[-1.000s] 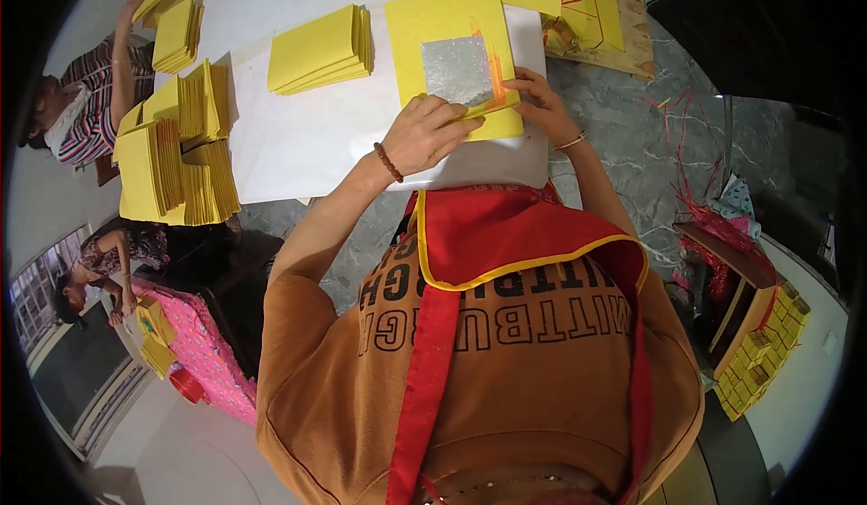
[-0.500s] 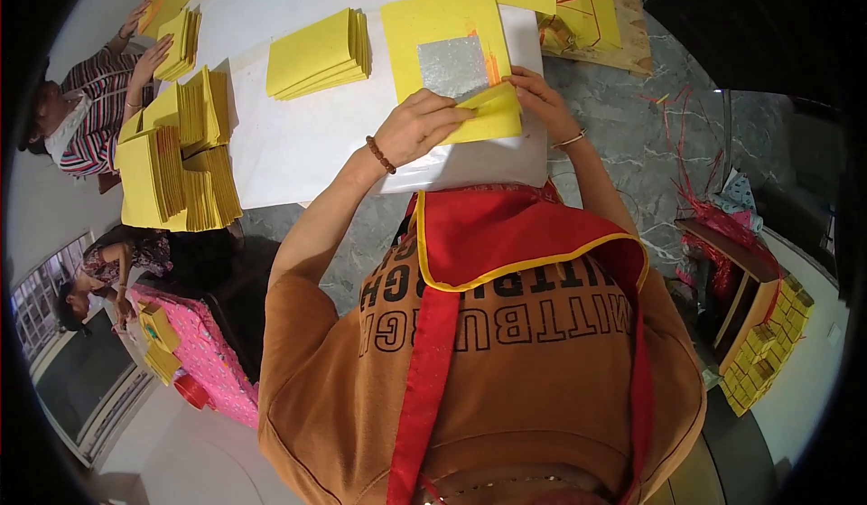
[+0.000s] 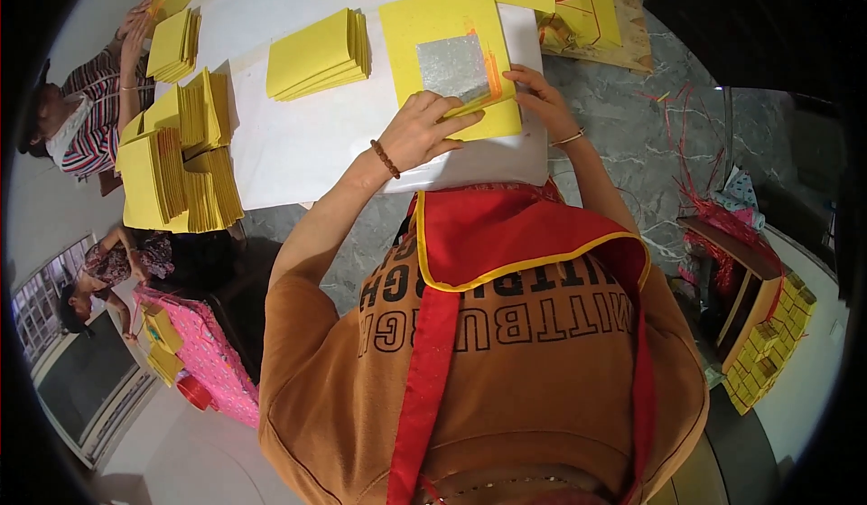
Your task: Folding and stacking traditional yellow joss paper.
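yellow sheet (image 3: 405,62), silver square (image 3: 452,67) and all, lies near the right corner of the white-covered worktop (image 3: 307,153), its near part raised in a low fold (image 3: 488,103). your left hand (image 3: 424,127) has its fingers at that fold, though whether its grip is pinching anything cannot be told; your right hand (image 3: 540,98) has a loose, parted grip beside the sheet's right edge. uneven pressure from your two hands could well set the fold askew, and a tug from one side alone might twist the sheet or wrinkle the silver square. the surface under it looks smooth, so it may slide if nothing pins it down. a stack of folded yellow paper (image 3: 312,53) sits to the left, and the taller piles (image 3: 153,180) at the worktop's left edge could topple if knocked. around you: grey marbled floor (image 3: 596,98) with pale veins, a person in stripes (image 3: 95,112) at far left, another person (image 3: 152,257) near a pink-covered worktop (image 3: 212,356), and tangled red strands (image 3: 695,200) to your right.
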The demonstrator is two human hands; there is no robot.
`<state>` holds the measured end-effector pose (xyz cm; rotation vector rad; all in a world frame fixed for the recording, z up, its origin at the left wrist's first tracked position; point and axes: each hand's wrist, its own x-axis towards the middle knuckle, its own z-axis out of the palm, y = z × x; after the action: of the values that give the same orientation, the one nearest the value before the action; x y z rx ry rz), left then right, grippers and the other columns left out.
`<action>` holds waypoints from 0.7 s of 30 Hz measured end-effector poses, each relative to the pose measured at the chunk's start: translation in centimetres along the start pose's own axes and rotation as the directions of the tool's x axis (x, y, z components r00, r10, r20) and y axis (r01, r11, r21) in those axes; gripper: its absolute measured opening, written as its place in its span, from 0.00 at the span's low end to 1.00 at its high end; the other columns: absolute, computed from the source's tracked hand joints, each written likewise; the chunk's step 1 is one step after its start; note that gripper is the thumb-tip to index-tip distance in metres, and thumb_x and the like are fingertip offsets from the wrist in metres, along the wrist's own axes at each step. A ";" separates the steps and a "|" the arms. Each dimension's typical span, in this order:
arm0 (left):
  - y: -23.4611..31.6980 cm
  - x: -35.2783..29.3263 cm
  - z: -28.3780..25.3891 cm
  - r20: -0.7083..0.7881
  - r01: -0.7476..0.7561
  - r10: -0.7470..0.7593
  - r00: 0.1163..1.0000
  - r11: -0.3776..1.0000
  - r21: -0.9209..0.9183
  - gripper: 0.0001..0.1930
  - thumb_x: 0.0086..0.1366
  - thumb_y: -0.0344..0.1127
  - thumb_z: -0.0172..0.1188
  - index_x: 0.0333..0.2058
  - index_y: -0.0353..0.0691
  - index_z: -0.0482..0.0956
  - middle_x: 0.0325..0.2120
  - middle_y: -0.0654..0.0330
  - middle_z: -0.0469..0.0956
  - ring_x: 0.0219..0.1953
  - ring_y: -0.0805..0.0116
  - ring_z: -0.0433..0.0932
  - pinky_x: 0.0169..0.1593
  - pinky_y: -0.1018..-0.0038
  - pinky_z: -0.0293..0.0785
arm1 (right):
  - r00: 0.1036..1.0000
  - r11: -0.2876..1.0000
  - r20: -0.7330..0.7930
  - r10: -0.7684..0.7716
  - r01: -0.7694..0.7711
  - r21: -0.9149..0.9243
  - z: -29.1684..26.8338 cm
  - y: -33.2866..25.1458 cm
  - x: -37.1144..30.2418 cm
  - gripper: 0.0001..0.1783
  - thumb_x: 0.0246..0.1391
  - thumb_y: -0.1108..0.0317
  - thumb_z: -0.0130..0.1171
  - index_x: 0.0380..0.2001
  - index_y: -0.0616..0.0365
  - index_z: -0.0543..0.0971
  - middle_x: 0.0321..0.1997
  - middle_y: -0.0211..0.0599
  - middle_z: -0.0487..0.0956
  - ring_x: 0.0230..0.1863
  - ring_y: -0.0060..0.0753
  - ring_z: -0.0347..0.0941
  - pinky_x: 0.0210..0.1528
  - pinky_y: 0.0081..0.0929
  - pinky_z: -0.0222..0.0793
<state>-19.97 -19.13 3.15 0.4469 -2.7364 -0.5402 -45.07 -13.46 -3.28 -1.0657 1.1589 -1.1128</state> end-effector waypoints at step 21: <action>-0.8 0.0 -1.6 0.037 0.358 -0.397 0.917 0.779 -0.514 0.14 0.56 0.34 0.58 0.42 0.44 0.76 0.31 0.56 0.76 0.36 0.62 0.73 0.42 0.72 0.69 | 0.960 0.992 -0.278 0.016 0.018 0.122 1.7 -0.6 -1.3 0.14 0.53 0.70 0.52 0.43 0.62 0.73 0.40 0.29 0.74 0.41 0.18 0.68 0.45 0.16 0.62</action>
<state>-19.21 -20.27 4.19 0.8553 -2.2923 -1.2873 -43.53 -12.14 -2.34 -0.8316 1.2906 -1.3488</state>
